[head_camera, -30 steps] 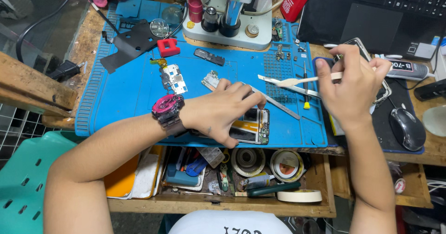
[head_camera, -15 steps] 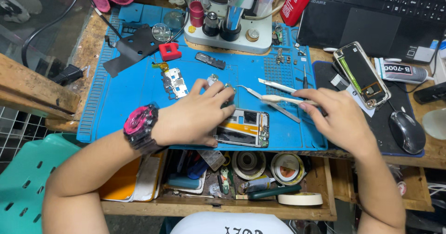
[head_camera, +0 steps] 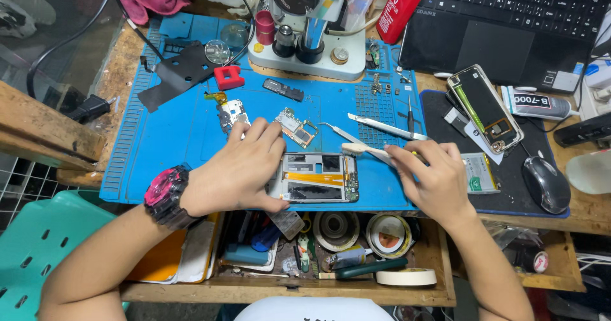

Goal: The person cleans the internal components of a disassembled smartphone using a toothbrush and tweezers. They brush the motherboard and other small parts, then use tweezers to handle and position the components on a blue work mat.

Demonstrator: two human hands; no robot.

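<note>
Since the earlier frames, the right hand has come down from the second phone on the black pad to the blue work mat, and now grips a small brush, its bristled tip just above the opened phone frame. The left hand, with a pink-and-black watch on its wrist, lies flat with fingers spread, pressing the frame's left end. A circuit board and tweezers lie just behind.
</note>
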